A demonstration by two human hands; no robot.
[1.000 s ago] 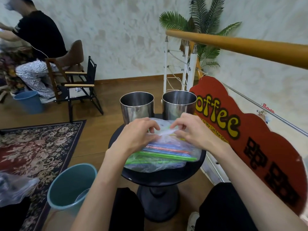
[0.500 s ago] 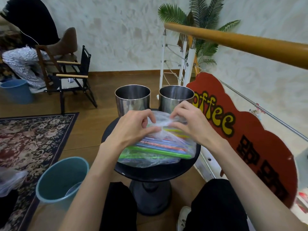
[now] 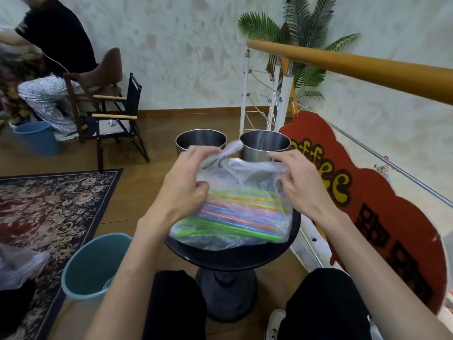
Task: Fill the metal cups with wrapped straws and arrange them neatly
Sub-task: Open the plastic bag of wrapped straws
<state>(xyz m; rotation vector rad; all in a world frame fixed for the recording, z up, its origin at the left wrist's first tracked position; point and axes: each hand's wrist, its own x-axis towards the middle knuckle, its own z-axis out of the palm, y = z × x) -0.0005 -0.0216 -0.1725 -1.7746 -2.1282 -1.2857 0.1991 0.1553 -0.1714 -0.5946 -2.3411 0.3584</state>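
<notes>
Straws (image 3: 235, 212) in green, yellow, orange and blue lay side by side inside a clear plastic bag (image 3: 245, 182) on the round black tabletop (image 3: 232, 256), none of them yet in a cup. Largest in the scene was a red coffee sign (image 3: 367, 204) leaning at the right under a wooden handrail (image 3: 355, 65); a teal bin (image 3: 95, 266) stood on the floor to the left of the tabletop. At the far edge of the tabletop stood two metal cups, the left cup (image 3: 201, 141) and the right cup (image 3: 264, 146), side by side, both apparently without straws, though their bottoms were out of sight. The left hand (image 3: 186, 190) pinched the bag's twisted neck and the right hand (image 3: 301, 185) pinched the film at the opposite side, fingers curled on the plastic, the two hands drawn apart across the mouth of the bag. The step appeared to be opening the bag. To do it well, the pull should probably be slow and level, with the bag kept low over the tabletop, so that thin film does not tear suddenly and scatter straws toward the floor or knock the nearby cups. Once the mouth gapes, one hand could steady the bag while the other lifts out a bundle with its ends aligned.
</notes>
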